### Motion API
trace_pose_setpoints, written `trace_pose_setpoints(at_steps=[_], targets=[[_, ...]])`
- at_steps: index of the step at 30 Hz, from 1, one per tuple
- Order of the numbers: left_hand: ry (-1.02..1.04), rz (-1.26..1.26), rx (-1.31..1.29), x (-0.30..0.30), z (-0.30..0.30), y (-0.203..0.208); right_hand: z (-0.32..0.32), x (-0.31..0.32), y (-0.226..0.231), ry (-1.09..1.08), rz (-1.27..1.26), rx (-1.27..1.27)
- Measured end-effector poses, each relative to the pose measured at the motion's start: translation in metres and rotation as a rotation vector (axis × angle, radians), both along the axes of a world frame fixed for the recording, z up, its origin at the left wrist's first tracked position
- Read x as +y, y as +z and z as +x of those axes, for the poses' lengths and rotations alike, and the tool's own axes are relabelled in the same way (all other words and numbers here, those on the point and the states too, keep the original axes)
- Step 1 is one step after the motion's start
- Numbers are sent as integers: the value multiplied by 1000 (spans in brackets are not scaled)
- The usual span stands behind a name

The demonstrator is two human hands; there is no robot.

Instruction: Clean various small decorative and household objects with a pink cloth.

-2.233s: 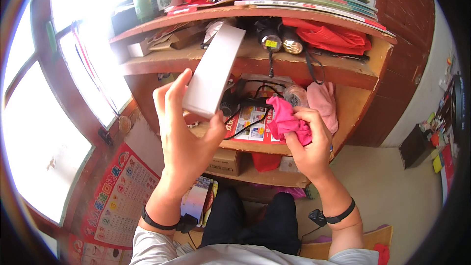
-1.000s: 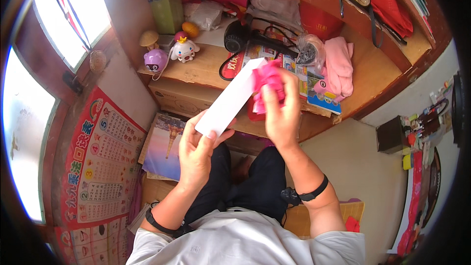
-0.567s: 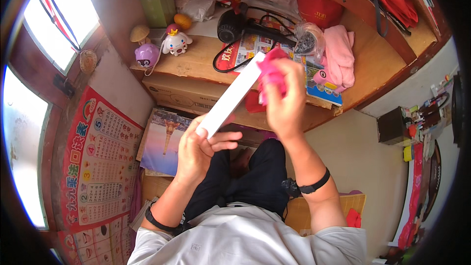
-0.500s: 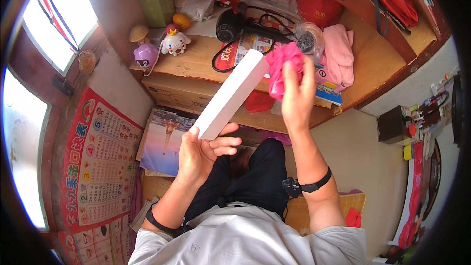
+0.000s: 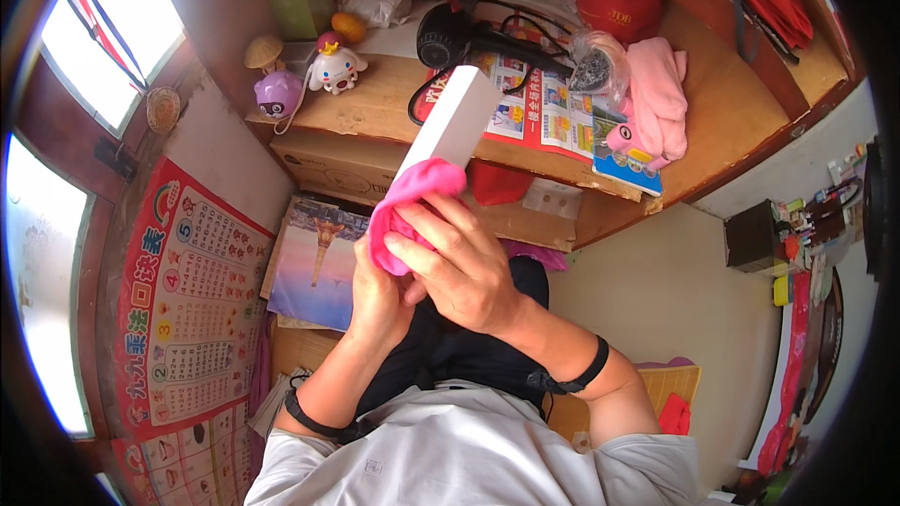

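Note:
A long white box slants up and away in front of me, its lower end covered by a bright pink cloth. My left hand grips the box's lower end, with the cloth draped over its fingers. My right hand presses the cloth against the box near that end, fingers bent over the fabric. The left fingers are mostly hidden by cloth and right hand.
The wooden desk ahead carries a black hair dryer, a red leaflet, a pink folded cloth and small figurines. A picture stands at lower left, beside a red wall chart.
My right hand has brought the pink cloth down and left, from beside the box's upper end to its lower end. The box stays in my left hand.

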State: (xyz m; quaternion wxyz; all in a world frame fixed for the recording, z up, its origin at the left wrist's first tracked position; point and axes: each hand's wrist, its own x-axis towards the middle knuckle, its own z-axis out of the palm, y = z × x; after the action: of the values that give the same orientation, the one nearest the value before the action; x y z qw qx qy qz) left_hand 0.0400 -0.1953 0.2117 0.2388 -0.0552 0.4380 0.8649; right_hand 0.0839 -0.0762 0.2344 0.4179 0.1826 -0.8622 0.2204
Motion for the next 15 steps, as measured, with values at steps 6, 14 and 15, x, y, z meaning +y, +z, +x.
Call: trace_pose_setpoints(at_steps=[6,14,15], targets=[[-393,-83,534,-28,-11,-1,-10,62,26,-330,-327,42],[-216,-337,853,-25,-19,-2,9,33,42,-138,140,-228],[-194,-394,962,-27,-24,-6,14,24,41,-50,112,-247]])
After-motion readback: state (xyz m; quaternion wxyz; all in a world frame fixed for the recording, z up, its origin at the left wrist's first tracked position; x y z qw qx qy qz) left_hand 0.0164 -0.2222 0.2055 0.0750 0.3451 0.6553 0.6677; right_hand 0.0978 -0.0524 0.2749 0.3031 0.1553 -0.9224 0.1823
